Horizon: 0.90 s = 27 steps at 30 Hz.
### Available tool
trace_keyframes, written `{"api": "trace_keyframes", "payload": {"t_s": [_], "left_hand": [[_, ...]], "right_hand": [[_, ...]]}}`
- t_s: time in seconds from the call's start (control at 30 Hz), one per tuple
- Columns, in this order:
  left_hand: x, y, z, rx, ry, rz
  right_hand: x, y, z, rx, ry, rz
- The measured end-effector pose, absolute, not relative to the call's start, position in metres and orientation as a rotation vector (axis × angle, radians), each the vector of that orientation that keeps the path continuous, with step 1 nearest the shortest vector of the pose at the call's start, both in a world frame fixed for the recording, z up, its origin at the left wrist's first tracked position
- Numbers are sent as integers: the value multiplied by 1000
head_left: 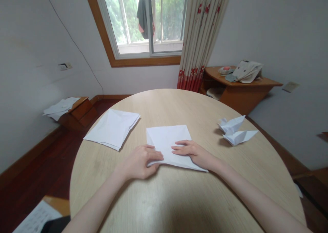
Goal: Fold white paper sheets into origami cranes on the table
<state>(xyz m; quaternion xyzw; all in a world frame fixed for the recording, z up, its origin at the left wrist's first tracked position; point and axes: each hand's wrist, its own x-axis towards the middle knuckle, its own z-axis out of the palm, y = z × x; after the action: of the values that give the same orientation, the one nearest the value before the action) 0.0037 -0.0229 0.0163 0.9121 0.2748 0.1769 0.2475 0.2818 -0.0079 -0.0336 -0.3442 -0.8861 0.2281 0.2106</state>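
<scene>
A white sheet of paper (167,137) lies in front of me on the round table, its near edge slightly raised and folded over. My left hand (146,159) pinches the paper's near left corner, fingers on top and thumb below the edge. Flat on the right part of the sheet rests my right hand (189,151), its fingers stretched out and pointing left. To the left is a stack of white paper sheets (115,127) with crease marks. Two folded paper birds (239,137) stand close together at the right.
The round wooden table (169,103) curves away on all sides. Behind it are a window (148,21), a curtain (200,38) and a corner desk (246,86) bearing a cloth bag (248,71). A small cabinet (79,109) with papers stands at the left.
</scene>
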Motion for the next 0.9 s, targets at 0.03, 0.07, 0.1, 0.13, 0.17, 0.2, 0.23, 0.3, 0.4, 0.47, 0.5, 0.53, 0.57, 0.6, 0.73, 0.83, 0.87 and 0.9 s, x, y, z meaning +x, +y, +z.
{"api": "trace_keyframes", "payload": {"t_s": [0.03,0.07,0.1,0.13,0.17,0.2,0.23,0.3,0.4,0.47,0.5,0.53,0.57,0.6,0.73,0.83,0.87,0.9], "left_hand": [[3,-22,17,2493,755,479],[3,-22,17,2501,758,476],[2,-22,18,2508,758,479],[2,-22,19,2513,751,490],[2,-22,20,2524,742,504],[2,-21,21,2540,733,519],[2,-21,22,2558,727,532],[1,-19,23,2596,721,533],[-1,-17,22,2624,746,469],[-2,-15,21,2623,772,440],[-2,-15,20,2618,788,446],[-2,-15,20,2613,801,458],[-1,-15,19,2610,811,475],[0,-15,17,2610,817,493],[4,-17,9,2619,788,547],[8,-17,2,2602,758,556],[8,-18,0,2587,762,549],[9,-18,-2,2565,775,540]], "right_hand": [[282,-8,-33,-962,-2452,655],[283,-7,-32,-970,-2436,676],[284,-7,-31,-980,-2417,701],[284,-7,-31,-988,-2398,729],[284,-6,-31,-998,-2380,759],[285,-6,-31,-1009,-2364,790],[285,-6,-31,-1020,-2350,821],[285,-6,-30,-1039,-2328,883],[286,-5,-30,-1059,-2295,972],[286,-5,-29,-1062,-2272,1013],[287,-5,-29,-1063,-2262,1025],[287,-5,-28,-1065,-2254,1032],[286,-5,-28,-1068,-2246,1034],[286,-5,-28,-1072,-2239,1034],[285,-6,-27,-1064,-2226,1036],[285,-6,-27,-1051,-2221,1028],[286,-7,-27,-1052,-2220,1024],[286,-7,-27,-1053,-2222,1022]]}}
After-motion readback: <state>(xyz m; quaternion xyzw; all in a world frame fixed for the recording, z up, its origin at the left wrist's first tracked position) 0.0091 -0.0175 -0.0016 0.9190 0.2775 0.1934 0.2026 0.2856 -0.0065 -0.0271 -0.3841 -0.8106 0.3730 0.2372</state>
